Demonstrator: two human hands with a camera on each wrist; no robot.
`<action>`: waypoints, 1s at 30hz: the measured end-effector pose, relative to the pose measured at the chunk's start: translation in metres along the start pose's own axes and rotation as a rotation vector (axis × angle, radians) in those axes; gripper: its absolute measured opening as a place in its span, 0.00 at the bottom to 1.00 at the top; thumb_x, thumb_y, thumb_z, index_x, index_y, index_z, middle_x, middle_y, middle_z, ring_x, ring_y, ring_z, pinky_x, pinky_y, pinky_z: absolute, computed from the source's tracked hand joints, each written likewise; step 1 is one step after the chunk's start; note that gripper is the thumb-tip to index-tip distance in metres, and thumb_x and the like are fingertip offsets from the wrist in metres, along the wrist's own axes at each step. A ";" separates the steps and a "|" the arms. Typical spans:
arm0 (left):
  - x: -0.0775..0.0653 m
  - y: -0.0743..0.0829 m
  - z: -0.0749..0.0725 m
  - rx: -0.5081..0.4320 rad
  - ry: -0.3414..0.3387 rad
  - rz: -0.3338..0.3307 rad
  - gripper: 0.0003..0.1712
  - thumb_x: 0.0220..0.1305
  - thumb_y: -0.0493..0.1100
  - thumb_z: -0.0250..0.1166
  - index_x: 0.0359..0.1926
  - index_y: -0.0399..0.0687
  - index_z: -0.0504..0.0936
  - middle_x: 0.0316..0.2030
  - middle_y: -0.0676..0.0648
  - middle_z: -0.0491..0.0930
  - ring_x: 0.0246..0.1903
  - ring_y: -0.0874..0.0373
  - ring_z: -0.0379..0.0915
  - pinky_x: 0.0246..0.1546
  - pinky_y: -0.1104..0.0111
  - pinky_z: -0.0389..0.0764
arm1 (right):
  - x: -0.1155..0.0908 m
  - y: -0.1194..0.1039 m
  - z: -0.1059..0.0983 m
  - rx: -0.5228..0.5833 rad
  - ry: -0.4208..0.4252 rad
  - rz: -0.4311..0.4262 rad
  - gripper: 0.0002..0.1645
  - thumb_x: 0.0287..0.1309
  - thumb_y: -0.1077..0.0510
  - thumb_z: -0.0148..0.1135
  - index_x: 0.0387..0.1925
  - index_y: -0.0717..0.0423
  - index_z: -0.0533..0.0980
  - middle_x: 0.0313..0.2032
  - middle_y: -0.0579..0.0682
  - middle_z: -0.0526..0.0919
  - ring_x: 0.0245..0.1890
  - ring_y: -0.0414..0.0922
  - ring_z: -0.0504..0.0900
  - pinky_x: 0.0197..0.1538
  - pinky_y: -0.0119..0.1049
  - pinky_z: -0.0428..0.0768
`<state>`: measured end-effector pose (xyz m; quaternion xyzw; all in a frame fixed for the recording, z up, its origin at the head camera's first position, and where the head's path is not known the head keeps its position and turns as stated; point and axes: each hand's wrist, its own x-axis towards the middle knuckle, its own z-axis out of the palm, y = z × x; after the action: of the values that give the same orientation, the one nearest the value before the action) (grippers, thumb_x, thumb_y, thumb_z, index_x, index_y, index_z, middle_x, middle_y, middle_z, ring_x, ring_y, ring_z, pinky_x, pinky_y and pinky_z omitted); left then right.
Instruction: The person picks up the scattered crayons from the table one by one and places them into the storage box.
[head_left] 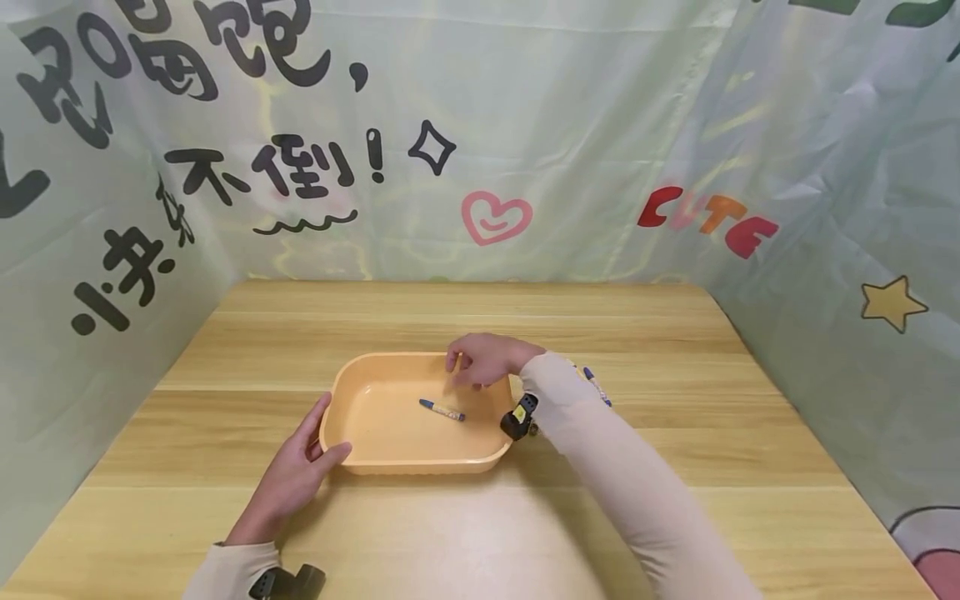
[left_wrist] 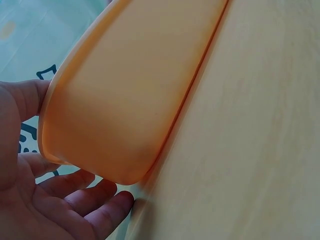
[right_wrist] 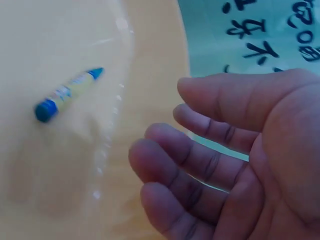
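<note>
A shallow peach-coloured plastic tray [head_left: 375, 433] sits on the table. My left hand [head_left: 294, 473] holds its near left corner, thumb over the rim and fingers along the outer wall [left_wrist: 120, 100]. In the tray lies one blue crayon [head_left: 442, 409] with a patterned wrapper, its blue pointed tip showing in the right wrist view. Above the tray's far right part hovers my right hand [head_left: 489, 358], its fingers [right_wrist: 165, 170] loosely bent with nothing between them. The crayon lies off to the side of those fingertips.
Right of the tray, partly behind my right forearm, another blue-ended crayon [head_left: 597, 387] lies on the wooden table [head_left: 675, 467], with a bit of yellow beside it. A printed cloth [head_left: 585, 125] with lettering walls in the table at the back and both sides.
</note>
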<state>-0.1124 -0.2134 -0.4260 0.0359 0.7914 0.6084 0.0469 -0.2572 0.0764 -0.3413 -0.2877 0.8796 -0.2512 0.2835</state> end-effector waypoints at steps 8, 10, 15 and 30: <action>0.001 0.000 0.001 -0.008 -0.004 -0.001 0.48 0.67 0.39 0.63 0.77 0.48 0.41 0.74 0.35 0.45 0.65 0.42 0.60 0.49 0.78 0.72 | -0.025 0.028 -0.023 0.115 0.175 -0.049 0.17 0.66 0.58 0.58 0.53 0.63 0.73 0.39 0.57 0.83 0.34 0.54 0.83 0.32 0.36 0.78; 0.001 0.000 0.000 -0.012 -0.002 -0.009 0.49 0.67 0.39 0.63 0.77 0.48 0.41 0.74 0.36 0.45 0.65 0.42 0.60 0.49 0.78 0.73 | -0.032 0.037 -0.026 0.115 0.215 -0.037 0.16 0.66 0.59 0.58 0.52 0.63 0.73 0.38 0.57 0.83 0.34 0.55 0.83 0.31 0.36 0.79; -0.002 0.001 -0.001 -0.014 -0.003 -0.021 0.49 0.67 0.39 0.63 0.77 0.49 0.40 0.74 0.35 0.44 0.65 0.41 0.60 0.48 0.77 0.73 | -0.047 0.064 -0.029 0.118 0.301 0.032 0.17 0.65 0.60 0.58 0.51 0.67 0.72 0.39 0.60 0.82 0.34 0.57 0.83 0.33 0.37 0.80; 0.000 0.000 0.001 -0.001 -0.005 -0.011 0.49 0.68 0.40 0.62 0.77 0.48 0.39 0.74 0.35 0.43 0.66 0.40 0.58 0.49 0.78 0.72 | -0.085 0.139 -0.033 0.152 0.308 0.260 0.13 0.62 0.64 0.59 0.46 0.68 0.71 0.24 0.57 0.80 0.17 0.41 0.70 0.24 0.34 0.71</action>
<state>-0.1126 -0.2121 -0.4263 0.0330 0.7912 0.6084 0.0524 -0.2717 0.2394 -0.3721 -0.1079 0.9207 -0.3192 0.1967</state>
